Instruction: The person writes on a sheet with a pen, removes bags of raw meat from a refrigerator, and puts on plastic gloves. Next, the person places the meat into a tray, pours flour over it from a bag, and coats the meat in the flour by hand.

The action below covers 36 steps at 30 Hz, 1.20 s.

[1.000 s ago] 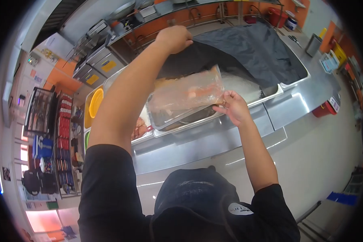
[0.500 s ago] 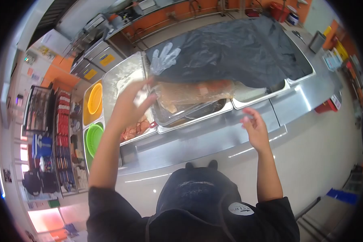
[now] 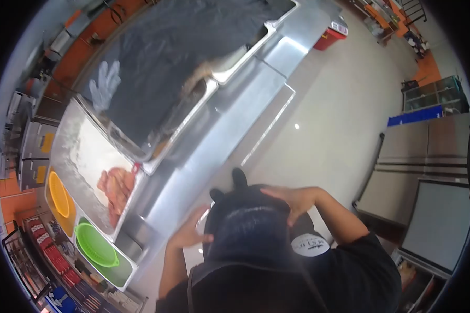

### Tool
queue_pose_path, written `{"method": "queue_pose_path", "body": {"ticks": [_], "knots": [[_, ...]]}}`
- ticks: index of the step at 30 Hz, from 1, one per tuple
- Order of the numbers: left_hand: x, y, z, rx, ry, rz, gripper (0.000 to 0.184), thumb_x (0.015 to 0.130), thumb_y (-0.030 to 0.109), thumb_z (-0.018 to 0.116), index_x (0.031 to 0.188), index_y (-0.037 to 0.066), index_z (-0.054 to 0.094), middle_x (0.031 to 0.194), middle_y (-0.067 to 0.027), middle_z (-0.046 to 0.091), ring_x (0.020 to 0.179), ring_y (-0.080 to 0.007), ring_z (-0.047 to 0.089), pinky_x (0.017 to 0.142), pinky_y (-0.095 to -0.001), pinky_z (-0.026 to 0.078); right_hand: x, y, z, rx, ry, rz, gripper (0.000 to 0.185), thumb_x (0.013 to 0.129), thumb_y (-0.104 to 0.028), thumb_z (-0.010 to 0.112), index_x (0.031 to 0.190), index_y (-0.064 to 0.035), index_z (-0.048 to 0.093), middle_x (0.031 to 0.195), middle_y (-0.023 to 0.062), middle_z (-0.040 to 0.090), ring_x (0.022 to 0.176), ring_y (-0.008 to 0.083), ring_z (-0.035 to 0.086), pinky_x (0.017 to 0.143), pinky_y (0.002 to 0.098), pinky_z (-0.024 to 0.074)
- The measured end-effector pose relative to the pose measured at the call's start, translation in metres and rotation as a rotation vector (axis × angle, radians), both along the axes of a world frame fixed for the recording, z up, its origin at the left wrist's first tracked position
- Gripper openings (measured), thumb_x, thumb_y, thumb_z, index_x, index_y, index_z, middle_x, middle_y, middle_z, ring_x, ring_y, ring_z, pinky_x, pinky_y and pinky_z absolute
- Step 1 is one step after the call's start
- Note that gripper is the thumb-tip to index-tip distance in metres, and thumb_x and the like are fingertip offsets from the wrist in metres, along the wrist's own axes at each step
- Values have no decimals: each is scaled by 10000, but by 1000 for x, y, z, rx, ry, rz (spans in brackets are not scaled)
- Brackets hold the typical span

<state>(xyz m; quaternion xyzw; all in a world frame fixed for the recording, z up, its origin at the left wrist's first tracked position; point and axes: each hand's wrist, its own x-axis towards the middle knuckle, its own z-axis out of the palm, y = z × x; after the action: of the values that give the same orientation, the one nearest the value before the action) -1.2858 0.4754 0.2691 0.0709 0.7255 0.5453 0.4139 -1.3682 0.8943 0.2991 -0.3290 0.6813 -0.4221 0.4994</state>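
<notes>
My left hand (image 3: 190, 230) is close to the left side of the dark apron (image 3: 248, 229), thumb and fingers apart and nothing in them. On the apron's other side, my right hand (image 3: 293, 201) has its fingers spread at the edge of the cloth, also without anything held. Whether either hand presses on the apron I cannot tell. Raw meat (image 3: 117, 190) lies in a metal tray beside white powder (image 3: 96, 146). A black plastic sheet (image 3: 177, 52) drapes over the neighbouring trays, and a clear disposable glove (image 3: 105, 85) rests on it.
An orange basket (image 3: 59, 194) and a green basket (image 3: 96, 245) sit in pans at the counter's near left end. The steel counter (image 3: 219, 125) runs diagonally away. A red bin (image 3: 330, 37) stands on the floor, and steel cabinets (image 3: 418, 151) are at the right.
My view has turned to the right. Both hands have drawn back from the trays to the apron. The sheet now hides most of the tray of wrapped food that showed before.
</notes>
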Motion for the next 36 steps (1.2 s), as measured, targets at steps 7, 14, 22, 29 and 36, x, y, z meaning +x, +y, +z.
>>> {"method": "queue_pose_path", "body": {"ticks": [7, 14, 22, 29, 36], "knots": [[-33, 29, -40, -115, 111, -470, 1292, 565, 559, 897, 1562, 98, 217, 1596, -275, 162, 1484, -436, 158, 1199, -477, 205, 57, 39, -27, 420, -15, -107, 1457, 514, -712, 852, 1576, -59, 97, 1588, 299, 150, 1483, 435, 165, 1207, 460, 209], [-41, 31, -41, -189, 101, -586, 1222, 612, 414, 908, 1561, 83, 213, 1598, -271, 174, 1490, -410, 173, 1207, -458, 206, 97, 53, -25, 316, -27, -469, 1337, 610, -602, 865, 1568, -37, 124, 1572, 294, 235, 1477, 407, 214, 1206, 436, 219], [-28, 6, -51, -554, 126, -643, 1132, 630, 225, 910, 1545, 85, 259, 1583, -236, 250, 1464, -391, 252, 1190, -427, 278, 97, 42, -32, 968, -22, -314, 1287, 563, -564, 897, 1567, -136, 214, 1580, 220, 267, 1456, 394, 268, 1173, 516, 267], [1, -2, -35, -788, 184, -278, 794, 765, 83, 759, 1477, 89, 407, 1400, -161, 547, 1240, -345, 564, 1048, -401, 448, 84, 50, -78, 939, 320, -612, 778, 819, -300, 771, 1482, -116, 409, 1464, 196, 459, 1311, 378, 475, 1090, 495, 391], [14, -4, -2, -260, -69, 373, 479, 935, 128, 676, 1376, 23, 522, 1287, -96, 623, 1101, -186, 624, 891, -306, 519, 15, -3, -12, 163, -57, -581, 550, 868, -262, 750, 1365, -109, 573, 1275, 95, 628, 1087, 212, 616, 965, 369, 485]]}}
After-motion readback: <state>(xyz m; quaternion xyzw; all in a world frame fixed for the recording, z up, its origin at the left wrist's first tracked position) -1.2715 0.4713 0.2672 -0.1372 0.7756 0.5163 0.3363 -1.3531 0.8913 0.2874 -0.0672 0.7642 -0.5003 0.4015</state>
